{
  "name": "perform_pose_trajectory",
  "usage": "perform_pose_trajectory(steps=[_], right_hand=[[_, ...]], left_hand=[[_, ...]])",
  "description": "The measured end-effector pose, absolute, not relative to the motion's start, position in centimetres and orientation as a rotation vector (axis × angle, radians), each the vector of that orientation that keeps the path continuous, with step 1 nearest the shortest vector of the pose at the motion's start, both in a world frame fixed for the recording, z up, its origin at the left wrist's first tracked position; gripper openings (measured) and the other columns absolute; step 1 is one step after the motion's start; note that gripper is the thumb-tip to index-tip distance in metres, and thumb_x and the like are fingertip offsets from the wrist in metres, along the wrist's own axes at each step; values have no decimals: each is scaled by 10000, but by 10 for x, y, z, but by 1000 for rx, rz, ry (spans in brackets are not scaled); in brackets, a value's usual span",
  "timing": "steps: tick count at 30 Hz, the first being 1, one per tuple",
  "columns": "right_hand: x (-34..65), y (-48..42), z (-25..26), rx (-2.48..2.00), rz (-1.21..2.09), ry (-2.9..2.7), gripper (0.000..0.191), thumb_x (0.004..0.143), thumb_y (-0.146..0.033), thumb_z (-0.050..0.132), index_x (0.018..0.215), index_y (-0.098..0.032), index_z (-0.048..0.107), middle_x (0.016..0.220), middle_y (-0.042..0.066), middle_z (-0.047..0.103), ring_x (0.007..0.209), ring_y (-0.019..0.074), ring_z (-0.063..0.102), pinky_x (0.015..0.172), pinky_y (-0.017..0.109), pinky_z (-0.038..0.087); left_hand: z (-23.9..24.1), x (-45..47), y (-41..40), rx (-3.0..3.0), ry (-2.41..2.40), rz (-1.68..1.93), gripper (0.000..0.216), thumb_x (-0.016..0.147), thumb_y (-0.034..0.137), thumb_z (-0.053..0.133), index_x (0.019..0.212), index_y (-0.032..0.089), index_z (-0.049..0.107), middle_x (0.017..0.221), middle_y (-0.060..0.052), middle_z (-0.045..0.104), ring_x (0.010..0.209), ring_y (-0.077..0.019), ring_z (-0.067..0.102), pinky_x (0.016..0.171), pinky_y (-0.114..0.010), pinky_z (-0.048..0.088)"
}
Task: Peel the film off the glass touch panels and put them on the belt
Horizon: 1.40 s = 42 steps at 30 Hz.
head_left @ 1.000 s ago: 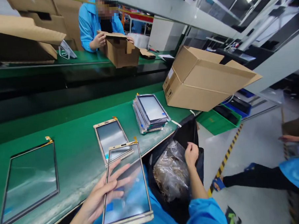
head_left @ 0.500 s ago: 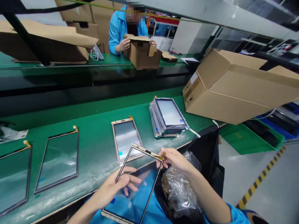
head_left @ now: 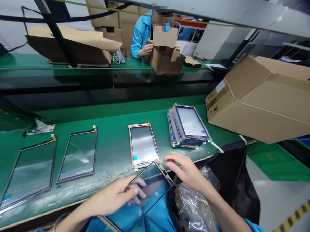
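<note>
A gold-framed glass touch panel (head_left: 150,195) is held tilted over my lap, at the near edge of the green table (head_left: 113,155). My left hand (head_left: 114,196) grips its left long edge, fingers curled under the glass. At the panel's top right corner my right hand (head_left: 186,169) rests with fingers bent on the frame. One gold-framed panel (head_left: 143,145) lies flat on the table just beyond. A stack of panels (head_left: 188,126) sits to its right. Two black-framed panels (head_left: 78,157) (head_left: 27,174) lie further left.
A black bag with crumpled clear film (head_left: 197,210) hangs by my right side. A large tilted cardboard box (head_left: 267,97) stands at the right. Across the raised conveyor, a person in blue (head_left: 143,36) handles a small cardboard box (head_left: 165,55). A flattened carton (head_left: 72,44) lies at the far left.
My right hand left the bag and came to the panel's top corner. The panel tilted lower and flatter over my lap. The view swung left, showing more panels on the table.
</note>
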State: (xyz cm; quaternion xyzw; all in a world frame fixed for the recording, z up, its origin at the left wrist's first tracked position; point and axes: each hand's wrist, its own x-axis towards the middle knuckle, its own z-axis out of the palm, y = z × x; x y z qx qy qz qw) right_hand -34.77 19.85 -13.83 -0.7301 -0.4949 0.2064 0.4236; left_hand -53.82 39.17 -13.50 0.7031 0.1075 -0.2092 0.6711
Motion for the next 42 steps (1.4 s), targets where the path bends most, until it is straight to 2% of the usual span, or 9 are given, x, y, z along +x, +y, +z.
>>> perform_pose_trajectory(steps=[10, 17, 21, 24, 26, 29, 32, 36, 42], right_hand=[[-352, 222, -101, -1843, 445, -1765, 180, 973, -190, 402, 846, -184, 529, 801, 20, 567, 713, 134, 518, 651, 248, 427], [-360, 212, -123, -1731, -218, -1843, 164, 950, -129, 387, 888, -177, 530, 861, 80, 602, 747, 173, 543, 622, 281, 445], [-368, 187, -117, -1506, 431, -1370, 143, 973, -160, 374, 880, -217, 467, 905, 56, 608, 757, 143, 607, 650, 273, 494], [-375, 159, -101, -1312, 778, -1066, 128, 988, -217, 395, 869, -234, 438, 781, 13, 624, 630, 118, 588, 580, 245, 474], [-377, 140, -90, -1283, 759, -1006, 124, 974, -254, 449, 854, -234, 466, 683, 0, 619, 589, 121, 564, 550, 235, 449], [-372, 130, -79, -1269, 471, -886, 116, 956, -256, 488, 841, -246, 495, 594, -23, 583, 496, 114, 498, 486, 224, 409], [-359, 152, -83, -1533, 188, -949, 86, 913, -179, 541, 953, -256, 546, 678, -15, 583, 580, 133, 542, 553, 245, 455], [-350, 203, -101, -1883, 302, -1444, 170, 908, -187, 521, 1069, -213, 569, 856, 38, 571, 785, 168, 570, 700, 291, 484], [-357, 226, -99, -1903, 451, -1765, 97, 928, -134, 480, 871, -190, 535, 877, 37, 526, 838, 165, 524, 732, 277, 453]], left_hand=[[-118, -542, 395, 1753, 130, -531, 275, 948, 316, 420, 1130, 159, 551, 1004, -87, 730, 820, -179, 679, 758, -276, 517], [-133, -540, 405, 1362, 168, -598, 292, 924, 405, 495, 1084, 164, 528, 1036, -149, 728, 827, -204, 717, 607, -241, 506], [-150, -536, 423, 1156, 134, -584, 341, 876, 457, 569, 1045, 164, 530, 1030, -161, 734, 807, -215, 733, 562, -218, 511], [-158, -535, 439, 1077, 158, -578, 393, 824, 442, 643, 1079, 174, 511, 1023, -141, 741, 795, -227, 738, 531, -213, 516], [-158, -535, 446, 1063, 187, -583, 410, 804, 420, 673, 1086, 181, 497, 1017, -130, 744, 800, -235, 738, 526, -218, 519], [-152, -535, 448, 1113, 190, -586, 369, 820, 432, 651, 1046, 175, 513, 1026, -131, 741, 812, -233, 736, 553, -229, 525], [-139, -535, 436, 1245, 184, -592, 328, 870, 454, 575, 1033, 175, 519, 1048, -139, 730, 815, -202, 731, 578, -220, 514], [-123, -538, 416, 1498, 189, -623, 280, 913, 417, 499, 1049, 174, 522, 1022, -131, 729, 814, -182, 714, 602, -226, 510], [-109, -541, 409, 1748, 138, -620, 239, 942, 318, 416, 1089, 185, 551, 1018, -93, 728, 832, -197, 703, 634, -250, 523]])
